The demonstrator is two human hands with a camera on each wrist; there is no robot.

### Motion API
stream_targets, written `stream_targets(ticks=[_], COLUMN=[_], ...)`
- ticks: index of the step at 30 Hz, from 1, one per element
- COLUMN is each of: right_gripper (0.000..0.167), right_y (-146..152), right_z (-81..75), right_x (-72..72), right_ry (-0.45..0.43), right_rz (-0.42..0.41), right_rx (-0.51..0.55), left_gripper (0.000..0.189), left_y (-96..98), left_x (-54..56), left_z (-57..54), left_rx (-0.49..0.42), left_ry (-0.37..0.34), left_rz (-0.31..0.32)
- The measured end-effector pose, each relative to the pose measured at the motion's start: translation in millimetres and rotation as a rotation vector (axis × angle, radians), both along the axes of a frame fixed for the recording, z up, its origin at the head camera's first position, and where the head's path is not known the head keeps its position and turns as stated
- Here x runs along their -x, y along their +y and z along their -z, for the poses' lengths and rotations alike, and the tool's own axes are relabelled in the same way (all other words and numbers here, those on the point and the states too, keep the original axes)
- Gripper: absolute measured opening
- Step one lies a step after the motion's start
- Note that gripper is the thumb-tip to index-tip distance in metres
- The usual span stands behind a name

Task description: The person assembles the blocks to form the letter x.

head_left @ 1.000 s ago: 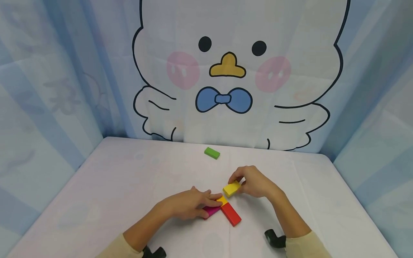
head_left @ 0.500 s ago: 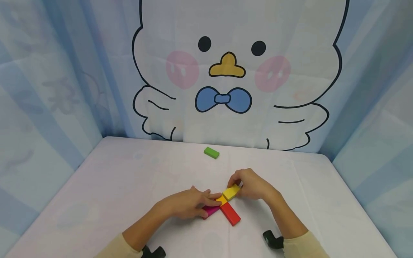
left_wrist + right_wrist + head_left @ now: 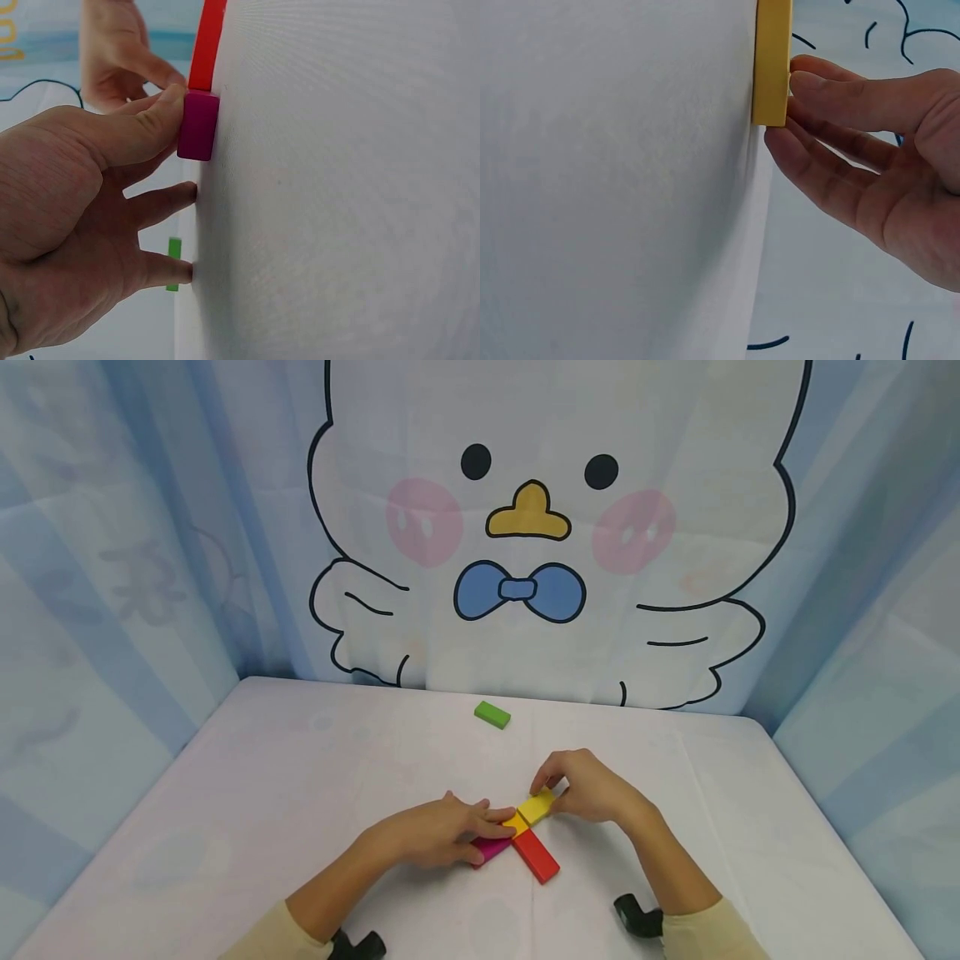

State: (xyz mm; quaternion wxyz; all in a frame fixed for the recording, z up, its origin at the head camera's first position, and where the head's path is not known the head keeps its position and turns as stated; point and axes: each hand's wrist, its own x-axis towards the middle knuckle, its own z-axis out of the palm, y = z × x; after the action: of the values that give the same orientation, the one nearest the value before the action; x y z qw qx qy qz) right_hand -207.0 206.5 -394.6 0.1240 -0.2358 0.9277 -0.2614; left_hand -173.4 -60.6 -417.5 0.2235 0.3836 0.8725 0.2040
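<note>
My left hand lies over a magenta block, thumb and index finger on either side of it. One finger reaches across a small orange block in the centre. In the left wrist view, two other fingertips meet the white surface beyond the magenta block. Thumb and fingers of my right hand pinch a yellow block by its outer end; its inner end sits right at the orange block. A red block extends toward the near right from the centre.
Toward the back of the white table lies a green block. Behind it hangs a curtain printed with a cartoon bird. Black wrist mounts show beside both sleeves.
My right hand has brought the yellow block nearer and slightly left, up against the orange block, and then shifted only a little. My left hand has stayed in place.
</note>
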Motion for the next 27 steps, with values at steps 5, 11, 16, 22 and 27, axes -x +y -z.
stream_targets(ticks=[5, 11, 16, 22, 27], right_gripper=[0.022, 0.022, 0.022, 0.022, 0.022], right_y=[-1.3, -3.1, -4.2, -3.7, -3.8], right_z=[1.3, 1.2, 1.8, 1.6, 0.4], right_x=[-0.1, -0.6, -0.6, -0.5, -0.5], right_ry=[0.001, 0.007, 0.014, 0.023, 0.020], right_rz=[-0.004, -0.015, -0.025, -0.035, -0.044], right_rx=[-0.013, -0.021, -0.023, -0.028, -0.024], left_gripper=[0.054, 0.054, 0.054, 0.054, 0.054], left_y=[0.0, -0.4, -0.6, -0.6, -0.1], left_x=[0.0, 1.2, 1.6, 0.9, 0.6], left_z=[0.4, 1.8, 2.3, 0.9, 0.8], left_rx=[-0.009, -0.012, -0.016, -0.015, -0.009], left_ry=[-0.009, -0.005, -0.011, -0.006, -0.008], left_rz=[-0.004, 0.000, -0.001, -0.001, -0.007])
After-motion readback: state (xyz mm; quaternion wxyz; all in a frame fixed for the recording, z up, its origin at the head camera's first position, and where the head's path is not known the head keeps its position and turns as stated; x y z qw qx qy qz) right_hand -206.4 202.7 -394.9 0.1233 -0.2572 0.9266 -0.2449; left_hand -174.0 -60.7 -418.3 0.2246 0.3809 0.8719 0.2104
